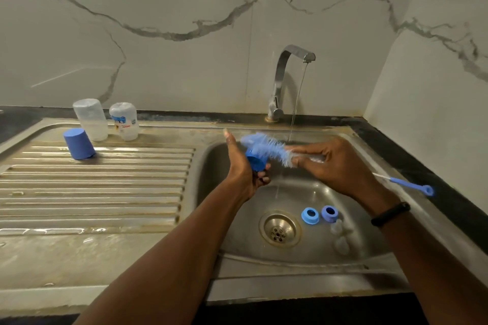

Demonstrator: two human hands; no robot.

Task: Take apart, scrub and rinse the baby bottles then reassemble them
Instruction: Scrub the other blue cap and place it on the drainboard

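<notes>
You are scrubbing a blue cap [255,162], gripped in your left hand [244,166], with the brush [266,148] your right hand [335,163] is clasping. Two bottles [91,119] and another cap [78,143] are draining upside down (seemingly washed); two rings [310,215] are waiting in the sink [369,253], reassembly pending.

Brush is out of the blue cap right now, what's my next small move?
Probably push the brush bristles into the blue cap in the left hand and twist: the bristles lie across its rim, and the right hand holds the handle.
</notes>
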